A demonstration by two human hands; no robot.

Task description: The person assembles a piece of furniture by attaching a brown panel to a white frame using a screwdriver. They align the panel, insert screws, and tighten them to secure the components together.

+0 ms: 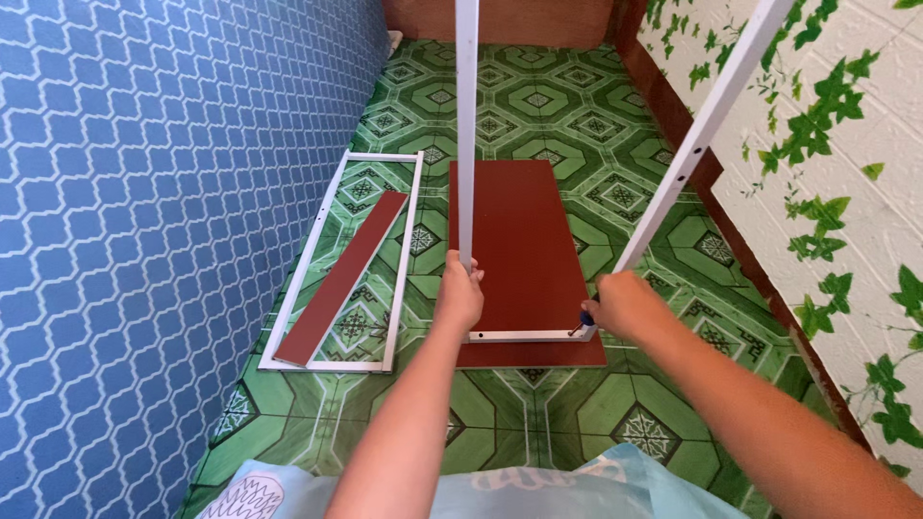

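A white metal frame [524, 335] was held upright over a dark red board [524, 250] that lay flat on the floor. Its lower crossbar rested near the board's front edge, and its two uprights rose out of the top of the view, the right one leaning outward. The left upright was gripped near its foot by the left hand [459, 293], the fingers closed around the tube. The right hand [623, 304] was closed on a small tool with a blue tip [585, 317], held against the frame's right lower corner; what kind of tool it was could not be made out.

Just left of the board, a second white rectangular frame [288, 317] was laid flat on the floor, and a narrow dark red slat [344, 277] was laid slantwise inside it, apart from the board.

The floor [538, 413] was covered in a green patterned sheet of octagons and stars. The narrow space was bounded on the left by a blue surface with a white lattice pattern [144, 211], on the right by a white brick-look wall with green ivy leaves [836, 173] above a brown skirting, and at the far end by a brown wooden panel [519, 21]. Light blue clothing [500, 490] was seen at the bottom edge.
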